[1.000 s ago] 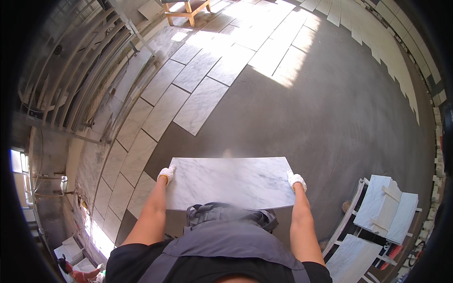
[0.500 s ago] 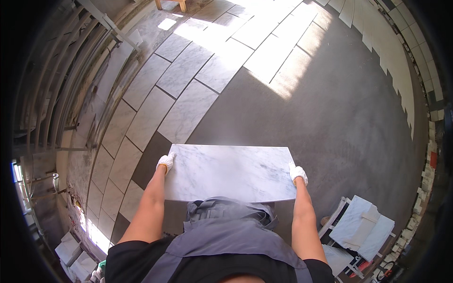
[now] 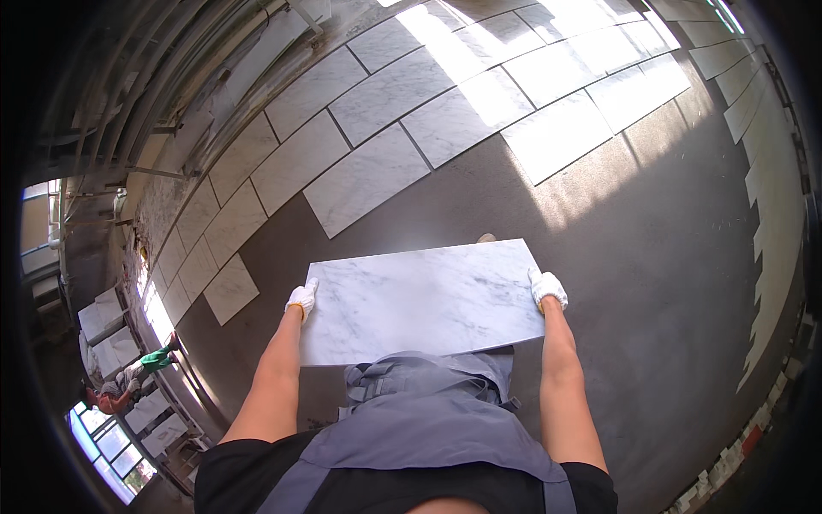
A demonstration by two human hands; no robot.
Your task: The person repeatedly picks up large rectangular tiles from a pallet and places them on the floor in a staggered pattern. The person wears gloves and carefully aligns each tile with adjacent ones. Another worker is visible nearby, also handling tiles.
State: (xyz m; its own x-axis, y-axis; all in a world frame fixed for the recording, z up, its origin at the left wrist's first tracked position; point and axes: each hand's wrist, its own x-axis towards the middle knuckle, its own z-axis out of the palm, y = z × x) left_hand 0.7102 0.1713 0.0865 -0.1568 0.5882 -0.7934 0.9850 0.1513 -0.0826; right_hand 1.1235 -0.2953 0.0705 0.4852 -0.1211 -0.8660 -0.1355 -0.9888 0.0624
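Observation:
A large rectangular marble slab (image 3: pixel 419 300), white with grey veining, is held out flat in front of my waist. My left hand (image 3: pixel 302 297), in a white knitted glove, grips its left short edge, thumb on top. On the opposite short edge my right hand (image 3: pixel 546 289), gloved the same way, has hold too; its fingers beneath the slab are hidden. The tip of a shoe (image 3: pixel 486 238) shows past the slab's far edge. Beyond it, rows of matching marble slabs (image 3: pixel 364 184) lie on the dark grey floor (image 3: pixel 634 343), with narrow dark gaps between them.
Metal racking (image 3: pixel 111 103) lines the left wall. At lower left, a person (image 3: pixel 128 377) in green trousers is beside stacked slabs (image 3: pixel 158 420) and a window (image 3: pixel 111 450). Pale slabs with a stepped edge (image 3: pixel 775 231) run along the right. Sunlight falls across the far slabs.
My view has turned to the right, so the laid slabs sit at another angle. The stack at lower right has left view, and a person now shows at lower left. Both hands keep the slab.

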